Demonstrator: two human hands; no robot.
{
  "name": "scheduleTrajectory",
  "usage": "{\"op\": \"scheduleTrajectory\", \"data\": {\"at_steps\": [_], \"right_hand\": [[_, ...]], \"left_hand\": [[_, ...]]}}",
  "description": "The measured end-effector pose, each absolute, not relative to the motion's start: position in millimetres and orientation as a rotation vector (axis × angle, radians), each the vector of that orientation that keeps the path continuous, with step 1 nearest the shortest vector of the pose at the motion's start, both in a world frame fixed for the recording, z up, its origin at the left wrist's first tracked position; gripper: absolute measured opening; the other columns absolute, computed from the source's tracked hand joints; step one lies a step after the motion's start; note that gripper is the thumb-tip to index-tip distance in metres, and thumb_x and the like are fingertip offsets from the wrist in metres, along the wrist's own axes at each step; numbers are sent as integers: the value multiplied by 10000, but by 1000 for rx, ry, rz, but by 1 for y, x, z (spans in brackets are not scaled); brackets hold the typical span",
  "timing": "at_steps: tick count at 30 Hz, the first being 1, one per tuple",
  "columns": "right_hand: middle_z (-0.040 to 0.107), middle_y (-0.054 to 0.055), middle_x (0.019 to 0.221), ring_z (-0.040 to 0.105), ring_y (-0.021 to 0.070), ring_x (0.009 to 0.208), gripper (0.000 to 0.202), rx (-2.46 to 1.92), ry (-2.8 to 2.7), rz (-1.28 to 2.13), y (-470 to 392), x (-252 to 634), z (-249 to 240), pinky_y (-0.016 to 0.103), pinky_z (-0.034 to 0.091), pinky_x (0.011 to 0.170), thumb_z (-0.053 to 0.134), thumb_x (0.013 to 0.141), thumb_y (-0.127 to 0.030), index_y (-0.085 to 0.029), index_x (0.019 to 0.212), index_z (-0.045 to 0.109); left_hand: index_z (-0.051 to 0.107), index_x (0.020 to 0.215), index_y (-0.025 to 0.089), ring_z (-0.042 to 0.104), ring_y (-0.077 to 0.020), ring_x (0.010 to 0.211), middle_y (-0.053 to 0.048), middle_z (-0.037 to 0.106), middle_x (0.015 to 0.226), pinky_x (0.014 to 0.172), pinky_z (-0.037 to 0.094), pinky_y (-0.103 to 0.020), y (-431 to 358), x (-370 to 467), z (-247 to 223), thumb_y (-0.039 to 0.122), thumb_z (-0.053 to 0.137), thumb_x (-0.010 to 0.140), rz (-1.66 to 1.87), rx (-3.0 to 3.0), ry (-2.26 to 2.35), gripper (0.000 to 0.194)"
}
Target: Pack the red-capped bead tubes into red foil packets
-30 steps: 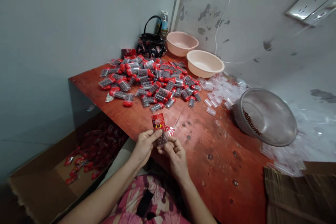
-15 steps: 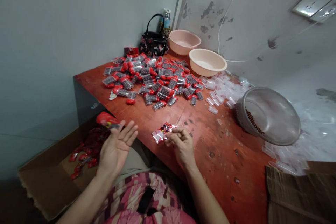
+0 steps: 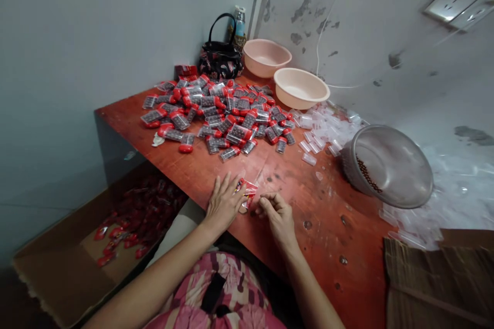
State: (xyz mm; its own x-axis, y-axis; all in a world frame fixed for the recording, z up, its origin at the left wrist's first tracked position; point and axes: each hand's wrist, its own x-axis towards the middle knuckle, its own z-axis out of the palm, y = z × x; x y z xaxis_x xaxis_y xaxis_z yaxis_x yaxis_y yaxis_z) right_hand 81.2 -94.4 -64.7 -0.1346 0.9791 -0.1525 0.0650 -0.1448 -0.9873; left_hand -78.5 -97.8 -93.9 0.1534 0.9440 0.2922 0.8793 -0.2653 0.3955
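A small shiny red and clear plastic packet (image 3: 250,190) lies on the red-orange table in front of me. My left hand (image 3: 224,205) rests palm down at its left side, with the fingers stretched out and touching it, partly covering it. Close to the packet's lower right edge is my right hand (image 3: 278,216), thumb and fingers pinched together. Whatever is between those fingertips is hidden. Beyond both hands spreads a big pile of clear tubes with red caps and dark little balls inside (image 3: 231,118).
A cardboard box (image 3: 54,267) with red packets (image 3: 150,216) stands low at the left. Empty clear tubes (image 3: 328,126) lie around a grey basin (image 3: 401,164) holding brown balls. Behind are two pale basins (image 3: 303,90) and a black handbag (image 3: 219,59); flattened cardboard (image 3: 436,282) lies front right.
My left hand has come from above the cardboard box, where a red-capped item was beside it, onto the packet. My right hand stays near the packet, fingers still pinched.
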Motion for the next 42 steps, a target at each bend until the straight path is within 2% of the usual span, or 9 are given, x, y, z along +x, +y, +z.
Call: {"op": "scheduleTrajectory", "data": {"at_steps": [6, 10, 15, 19, 25, 29, 34, 40, 42], "right_hand": [[623, 46, 864, 580, 168, 746, 270, -1451, -1500, 1072, -81, 79, -69, 294, 456, 692, 615, 739, -348, -181, 948, 573], [576, -18, 713, 547, 133, 633, 323, -1314, -1306, 1287, -72, 70, -73, 258, 438, 611, 616, 740, -313, -201, 1022, 506], [464, -77, 578, 450, 84, 498, 326, -1099, -1154, 1570, -59, 66, -67, 203, 373, 510, 651, 696, -263, -200, 983, 509], [505, -68, 571, 463, 86, 486, 331, -1102, -1409, 1683, -45, 68, -57, 197, 363, 495, 660, 670, -257, -190, 970, 537], [639, 60, 766, 581, 188, 744, 238, -1707, -1746, 829, 26, 89, -41, 262, 401, 638, 518, 772, -384, -168, 795, 616], [642, 157, 811, 571, 274, 874, 240, -1883, -1635, 638, 80, 105, -45, 311, 384, 691, 569, 714, -362, -126, 724, 611], [591, 73, 508, 596, 225, 599, 186, -1906, -1583, 729, 97, 108, -57, 294, 401, 581, 606, 628, -304, -132, 566, 575], [595, 4, 578, 533, 118, 448, 285, -1645, -1517, 985, 20, 99, -49, 225, 404, 442, 505, 740, -430, -150, 786, 539], [568, -22, 542, 502, 103, 411, 233, -1401, -1376, 1279, -24, 92, -46, 208, 385, 403, 572, 727, -390, -166, 763, 520]], "left_hand": [[609, 1077, 230, 250, -314, 1287, -71, 485, 1298, 1017, 184, -575, -103, -78, -96, 244, 467, 841, 844, 2320, 1841, 276], [602, 1096, 231, 242, -304, 1291, -63, 499, 1285, 1029, 167, -563, -105, -78, -89, 224, 486, 829, 1035, 2225, 1753, 291], [518, 1206, 187, 541, -260, 1067, -91, 602, 1159, 903, 426, -389, -104, -87, -75, 358, 559, 772, 1166, 1501, 1554, 467], [692, 890, 149, 644, -247, 804, -73, 702, 877, 727, 505, -334, -100, -93, -67, 417, 566, 743, 1001, 997, 1217, 330], [694, 685, 105, 645, -210, 636, -81, 691, 656, 657, 506, -302, -102, -92, -62, 388, 649, 672, 1043, 673, 1168, 287], [687, 661, 98, 637, -174, 592, -79, 684, 629, 570, 490, -233, -101, -92, -63, 341, 690, 639, 1163, 518, 1206, 243], [680, 652, 93, 608, -132, 538, -59, 669, 608, 512, 483, -205, -97, -98, -60, 301, 752, 563, 1301, 257, 1159, 237], [644, 608, 98, 572, -110, 467, -28, 633, 543, 457, 482, -205, -93, -102, -55, 267, 762, 561, 1377, 96, 1037, 212], [618, 581, 98, 554, -102, 444, -13, 610, 512, 438, 476, -202, -91, -102, -57, 250, 755, 576, 1407, 62, 1021, 205]]}}
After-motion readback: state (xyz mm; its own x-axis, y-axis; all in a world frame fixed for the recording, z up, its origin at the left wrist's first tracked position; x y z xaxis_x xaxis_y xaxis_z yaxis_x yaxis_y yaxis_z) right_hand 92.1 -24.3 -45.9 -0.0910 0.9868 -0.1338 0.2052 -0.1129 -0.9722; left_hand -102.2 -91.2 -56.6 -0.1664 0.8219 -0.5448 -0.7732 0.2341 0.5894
